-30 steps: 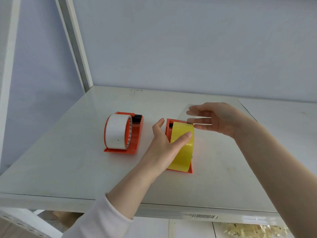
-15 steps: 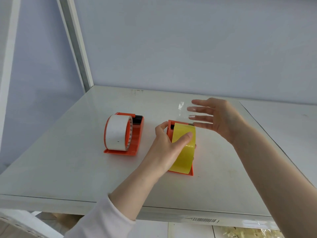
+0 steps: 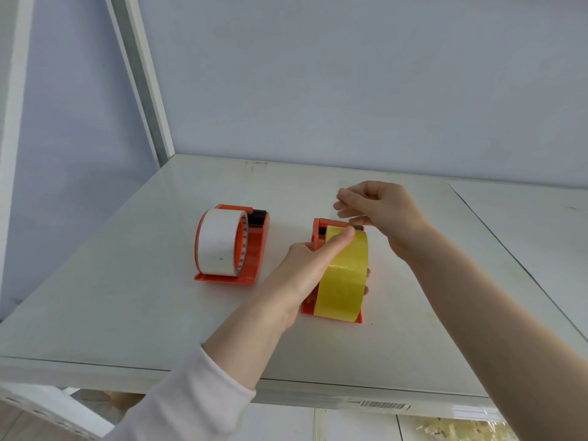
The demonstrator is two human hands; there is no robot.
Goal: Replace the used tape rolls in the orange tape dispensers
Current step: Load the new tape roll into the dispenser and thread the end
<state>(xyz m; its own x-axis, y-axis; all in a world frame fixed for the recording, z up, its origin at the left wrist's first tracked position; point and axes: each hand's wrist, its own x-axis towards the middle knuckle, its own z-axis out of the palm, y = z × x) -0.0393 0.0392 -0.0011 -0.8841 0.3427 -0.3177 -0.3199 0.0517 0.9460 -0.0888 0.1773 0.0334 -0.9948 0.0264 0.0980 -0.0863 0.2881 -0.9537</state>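
Two orange tape dispensers stand on a white shelf (image 3: 133,313). The left dispenser (image 3: 254,249) carries a white tape roll (image 3: 218,241). The right dispenser (image 3: 310,308) carries a yellow tape roll (image 3: 345,281). My left hand (image 3: 305,265) grips the yellow roll from its left side, index finger laid over the top near the cutter. My right hand (image 3: 378,211) hovers just behind the roll's top, fingers curled and pinched around the clear free end of the tape, which is barely visible.
A white shelf post (image 3: 143,81) rises at the back left, against a pale blue wall. A seam (image 3: 496,237) splits the shelf from a second panel on the right. A barcode label (image 3: 383,405) sits on the front edge, and a clear bag of yellowish pieces (image 3: 455,429) lies below.
My right hand has gone from spread open above the dispenser to curled and pinched close behind the yellow roll's top. My left hand has stayed on the roll.
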